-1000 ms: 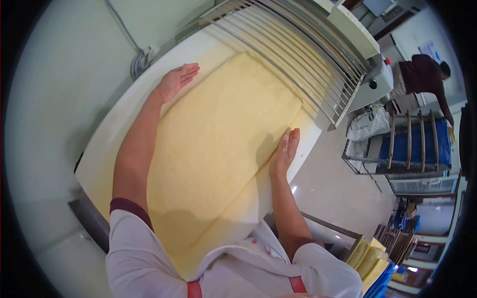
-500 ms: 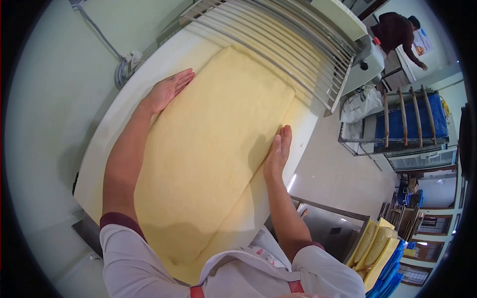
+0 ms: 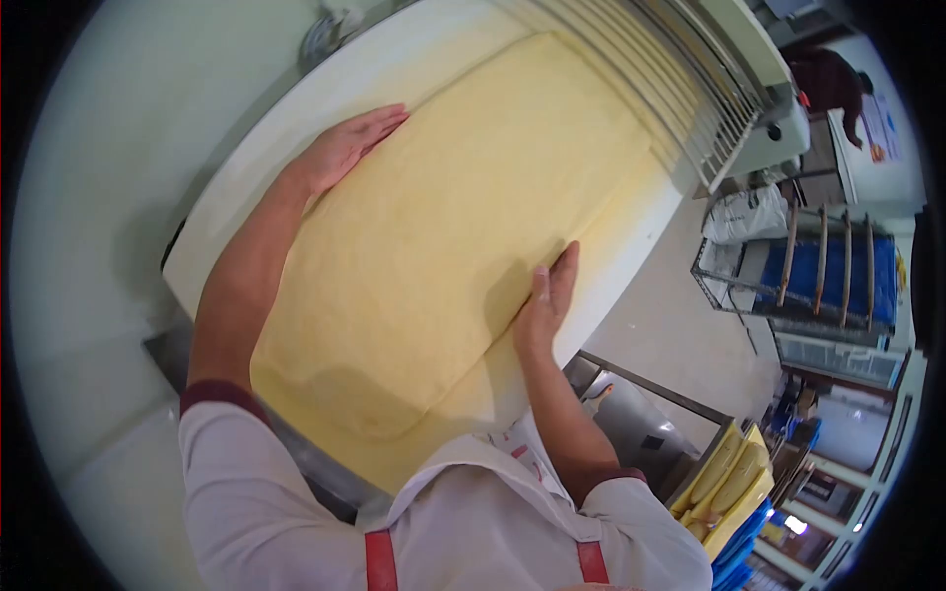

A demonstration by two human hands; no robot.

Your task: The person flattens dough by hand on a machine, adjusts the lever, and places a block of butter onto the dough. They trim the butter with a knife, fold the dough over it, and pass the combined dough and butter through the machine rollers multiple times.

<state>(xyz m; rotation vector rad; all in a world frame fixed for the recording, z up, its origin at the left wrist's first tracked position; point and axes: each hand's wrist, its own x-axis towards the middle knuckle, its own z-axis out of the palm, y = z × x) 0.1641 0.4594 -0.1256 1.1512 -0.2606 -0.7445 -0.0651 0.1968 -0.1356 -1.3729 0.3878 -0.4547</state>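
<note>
A large, thick sheet of pale yellow dough (image 3: 434, 246) lies flat on a white work surface (image 3: 232, 212). Along its left edge rests my left hand (image 3: 355, 148), fingers straight and pointing away from me. My right hand (image 3: 545, 305) is held on edge against the dough's right side, with fingers extended and the thumb raised. Neither hand grips anything; both are open. The near end of the dough lies in front of my chest, and its far end reaches toward a metal bar guard (image 3: 680, 94).
Beyond the guard stands a machine housing (image 3: 764, 143). On the right are a rack (image 3: 823, 266) with wooden rods and a white bag (image 3: 746, 215), and a metal cart (image 3: 641, 424) beside yellow trays (image 3: 729, 483) of dough. A person (image 3: 828, 84) stands at the far right.
My view has shifted, so the dough and guard appear farther up and right. Both hands have slid back along the dough's sides, away from its far end. The person's arm has lowered.
</note>
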